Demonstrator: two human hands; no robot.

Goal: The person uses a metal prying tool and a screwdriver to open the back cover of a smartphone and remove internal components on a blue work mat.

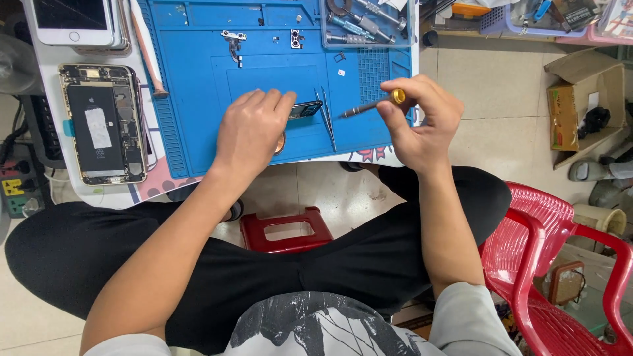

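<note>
Both hands work over the blue mat (198,99) on the tabletop: the left hand (250,128) lies palm-down, fingers pressing a small dark part (305,109) onto the mat. The right hand (419,118) pinches a screwdriver (369,105), tip aimed at that part, beside tweezers (326,118).

Both bare forearms reach forward from the lap, hands level and near each other.

The left hand (250,128) lies palm down, fingers together and pointing away, pressing flat. The right hand (419,122) is raised, wrist bent, its thumb and fingertips closed in a pinching grip turned toward the left.
</note>
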